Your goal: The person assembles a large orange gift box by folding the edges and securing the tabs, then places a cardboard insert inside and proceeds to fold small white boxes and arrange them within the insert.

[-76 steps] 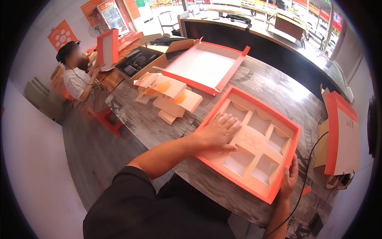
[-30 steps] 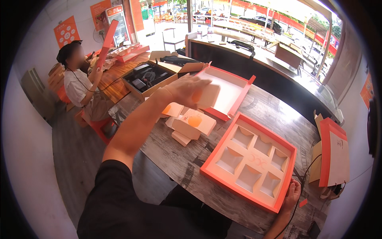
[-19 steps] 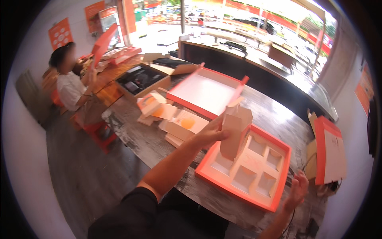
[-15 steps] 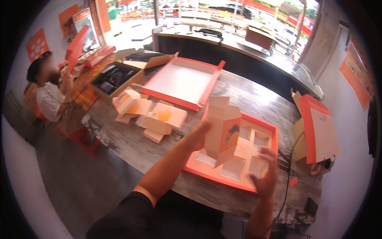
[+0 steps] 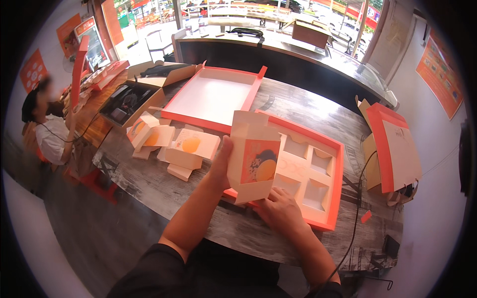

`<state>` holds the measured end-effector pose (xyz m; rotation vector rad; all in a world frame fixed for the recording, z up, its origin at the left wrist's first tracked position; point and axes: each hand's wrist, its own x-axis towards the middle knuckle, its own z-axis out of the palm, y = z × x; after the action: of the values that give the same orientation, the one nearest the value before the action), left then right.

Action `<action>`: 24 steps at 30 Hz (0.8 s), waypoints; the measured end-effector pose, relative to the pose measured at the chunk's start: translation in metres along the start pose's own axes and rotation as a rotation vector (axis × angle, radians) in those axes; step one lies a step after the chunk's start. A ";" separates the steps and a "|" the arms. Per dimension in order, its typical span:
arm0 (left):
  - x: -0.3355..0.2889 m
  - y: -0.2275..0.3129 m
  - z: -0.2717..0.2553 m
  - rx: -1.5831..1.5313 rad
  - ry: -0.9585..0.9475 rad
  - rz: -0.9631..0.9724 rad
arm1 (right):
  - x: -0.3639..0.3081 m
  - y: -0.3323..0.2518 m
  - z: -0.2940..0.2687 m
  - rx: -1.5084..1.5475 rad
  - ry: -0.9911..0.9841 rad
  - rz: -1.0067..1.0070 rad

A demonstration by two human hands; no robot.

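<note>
Upright in front of me is a small cream carton with an orange printed panel and flaps open at its top. My left hand is closed around its left side, thumb up along the edge. At its lower right corner, my right hand has its fingers bent against the bottom flap; part of them is hidden behind the carton. Behind and to the right of both hands lies a coral-rimmed tray with a cream insert of square compartments, partly covered by the carton.
Several cream cartons lie left of my hands. Farther back is a coral box lid, beside an open cardboard box with black items. A coral-and-cream box stands at right, near a black cable. A person sits at left.
My right hand has moved left from above the tray to the carton's bottom, its fingers now closed in. The carton has turned so its printed panel faces me more. My view has shifted slightly.
</note>
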<state>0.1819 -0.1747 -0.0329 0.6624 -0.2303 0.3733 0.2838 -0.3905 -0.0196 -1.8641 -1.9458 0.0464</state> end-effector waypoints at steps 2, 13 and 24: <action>0.002 -0.005 -0.002 0.001 0.006 -0.009 | 0.006 0.002 0.002 0.003 0.019 0.014; -0.001 -0.011 0.021 -0.019 0.042 -0.002 | -0.024 0.024 -0.040 0.252 0.197 0.168; -0.011 -0.041 0.049 0.450 0.336 -0.403 | -0.032 0.037 0.009 1.109 0.577 0.300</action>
<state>0.1841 -0.2387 -0.0215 1.0511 0.3162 0.1406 0.3156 -0.4151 -0.0490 -1.1708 -0.8885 0.5036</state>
